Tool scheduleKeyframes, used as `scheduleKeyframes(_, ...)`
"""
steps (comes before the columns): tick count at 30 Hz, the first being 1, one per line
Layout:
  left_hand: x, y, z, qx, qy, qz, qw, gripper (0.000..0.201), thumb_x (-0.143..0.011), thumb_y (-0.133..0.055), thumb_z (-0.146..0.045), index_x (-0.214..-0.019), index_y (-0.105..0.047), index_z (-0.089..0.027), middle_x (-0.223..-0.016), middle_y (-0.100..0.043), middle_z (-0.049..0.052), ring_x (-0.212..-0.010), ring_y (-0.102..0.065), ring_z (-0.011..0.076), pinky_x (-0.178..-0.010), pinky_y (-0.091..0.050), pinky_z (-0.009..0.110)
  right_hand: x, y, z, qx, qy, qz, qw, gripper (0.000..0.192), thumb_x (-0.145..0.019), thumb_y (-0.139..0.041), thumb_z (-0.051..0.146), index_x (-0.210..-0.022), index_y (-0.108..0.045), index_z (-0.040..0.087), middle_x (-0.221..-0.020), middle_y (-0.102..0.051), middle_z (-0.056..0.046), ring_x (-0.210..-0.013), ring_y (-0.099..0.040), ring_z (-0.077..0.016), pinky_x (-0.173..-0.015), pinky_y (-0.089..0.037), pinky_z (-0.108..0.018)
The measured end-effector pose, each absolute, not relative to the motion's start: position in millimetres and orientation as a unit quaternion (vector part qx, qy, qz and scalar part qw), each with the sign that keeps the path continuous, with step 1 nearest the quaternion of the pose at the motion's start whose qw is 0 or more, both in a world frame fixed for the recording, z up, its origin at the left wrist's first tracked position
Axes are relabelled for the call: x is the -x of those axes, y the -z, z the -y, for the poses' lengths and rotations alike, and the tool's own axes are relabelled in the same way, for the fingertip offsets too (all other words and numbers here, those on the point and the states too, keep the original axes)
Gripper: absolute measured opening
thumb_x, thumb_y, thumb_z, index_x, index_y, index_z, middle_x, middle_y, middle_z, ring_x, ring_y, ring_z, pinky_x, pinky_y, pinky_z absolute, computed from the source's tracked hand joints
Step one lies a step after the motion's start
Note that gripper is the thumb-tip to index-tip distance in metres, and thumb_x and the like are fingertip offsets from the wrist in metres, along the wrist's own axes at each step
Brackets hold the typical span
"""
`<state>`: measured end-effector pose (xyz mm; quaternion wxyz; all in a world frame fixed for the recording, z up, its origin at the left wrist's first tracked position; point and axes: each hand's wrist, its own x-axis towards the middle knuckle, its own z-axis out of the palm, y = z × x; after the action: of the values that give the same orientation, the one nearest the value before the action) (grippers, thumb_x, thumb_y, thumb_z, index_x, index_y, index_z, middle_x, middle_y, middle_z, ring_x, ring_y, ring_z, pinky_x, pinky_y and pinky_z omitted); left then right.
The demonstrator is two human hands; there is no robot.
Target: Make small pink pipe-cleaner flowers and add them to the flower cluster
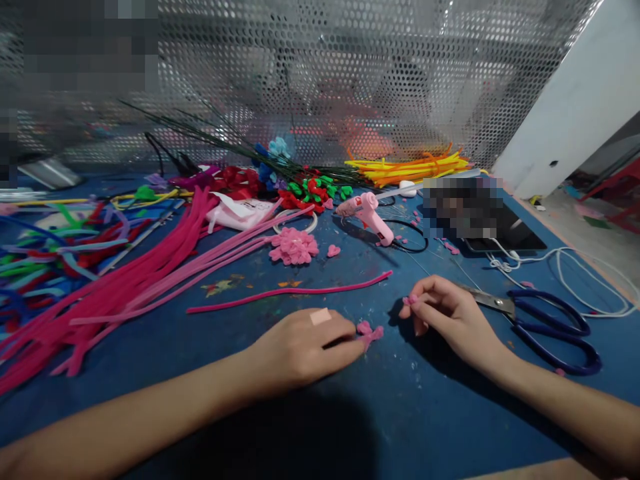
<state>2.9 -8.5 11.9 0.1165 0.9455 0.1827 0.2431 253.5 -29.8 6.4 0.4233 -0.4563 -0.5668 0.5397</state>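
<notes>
My left fingertips [350,340] pinch a small pink pipe-cleaner piece [369,331] against the blue table [425,413], the left hand [305,347] lying flat with a plaster on its back. My right hand [445,313] grips a tinier pink bit [410,300] between thumb and forefinger, just beside the first. I judge this the shaping and joining of small petal pieces; the next move calls for bringing the two bits together precisely. Scissors [545,327] lie touching my right wrist; a long pink stem [290,291], a pink flower cluster [294,247] and a glue gun [367,213] sit farther out.
</notes>
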Motion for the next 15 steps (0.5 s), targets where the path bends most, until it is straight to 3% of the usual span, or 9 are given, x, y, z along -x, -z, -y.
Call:
scheduleKeyframes(3,0.0,-13.4,5.0,-0.972,-0.215,-0.057,-0.081,0.025,-0.081,-0.059,-0.012,-0.104,-0.067,-0.019,-0.08,-0.071,0.004,-0.072,-0.064,0.0182,-0.056,-0.047,0.027,-254.0,-6.1,30.1,0.454,-0.544,0.561,0.428,0.012,-0.087,-0.056,0.03,-0.088,-0.051,0.019,-0.075,-0.066,0.0,-0.054,-0.056,-0.0076,-0.053,-0.046,-0.02)
scheduleKeyframes(6,0.6,-16.9,6.2,-0.96,-0.158,0.018,-0.23,0.027,-0.083,-0.055,-0.016,-0.106,-0.066,-0.012,-0.091,-0.069,0.008,-0.074,-0.062,0.0193,-0.051,-0.043,0.028,-254.6,-5.8,31.0,0.455,-0.539,0.559,0.436,0.022,-0.086,-0.057,0.027,-0.106,-0.052,0.021,-0.075,-0.067,0.0,-0.054,-0.057,-0.0082,-0.053,-0.047,-0.021)
scheduleKeyframes(8,-0.5,-18.5,7.9,-0.949,-0.151,0.034,-0.274,0.026,-0.083,-0.054,-0.017,-0.106,-0.066,-0.012,-0.094,-0.067,0.009,-0.073,-0.061,0.018,-0.049,-0.041,0.028,-255.1,-5.4,31.6,0.452,-0.534,0.563,0.44,0.026,-0.086,-0.057,0.027,-0.11,-0.054,0.021,-0.076,-0.068,-0.001,-0.054,-0.058,-0.0086,-0.053,-0.048,-0.021)
scheduleKeyframes(11,-3.4,-19.1,8.8,-0.943,-0.159,0.026,-0.293,0.023,-0.083,-0.055,-0.017,-0.101,-0.067,-0.011,-0.094,-0.067,0.009,-0.071,-0.06,0.0165,-0.047,-0.038,0.027,-255.6,-4.9,32.2,0.448,-0.533,0.566,0.443,0.013,-0.086,-0.056,0.028,-0.096,-0.058,0.019,-0.081,-0.069,-0.003,-0.057,-0.062,-0.0093,-0.054,-0.049,-0.021)
scheduleKeyframes(15,-6.6,-17.6,6.0,-0.943,-0.175,-0.017,-0.283,0.019,-0.085,-0.052,-0.014,-0.098,-0.066,-0.013,-0.092,-0.068,0.007,-0.069,-0.06,0.0141,-0.046,-0.038,0.025,-255.6,-5.5,31.1,0.44,-0.551,0.555,0.441,0.008,-0.087,-0.055,0.026,-0.09,-0.052,0.02,-0.082,-0.069,-0.002,-0.058,-0.065,-0.0104,-0.054,-0.049,-0.021)
